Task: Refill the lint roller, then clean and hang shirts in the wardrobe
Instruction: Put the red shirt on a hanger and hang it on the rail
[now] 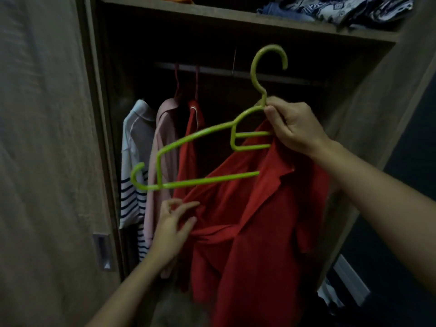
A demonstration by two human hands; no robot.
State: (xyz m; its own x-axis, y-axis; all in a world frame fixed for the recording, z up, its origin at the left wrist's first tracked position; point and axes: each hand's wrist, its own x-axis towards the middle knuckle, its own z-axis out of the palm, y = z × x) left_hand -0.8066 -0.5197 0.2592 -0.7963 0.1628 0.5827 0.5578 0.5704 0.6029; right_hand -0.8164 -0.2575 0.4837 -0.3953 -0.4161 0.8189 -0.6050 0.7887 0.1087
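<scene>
Hanger [200, 135] up front of the wardrobe rail [236, 73], shirt [254, 220] draped below it, three hung shirts [162, 147] behind-left, folded clothes [330, 8] on the shelf above.

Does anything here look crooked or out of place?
Yes: the lime-green plastic hanger is tilted, only its right end inside the bunched red collared shirt; it is held by the right hand, not on the rail.
</scene>
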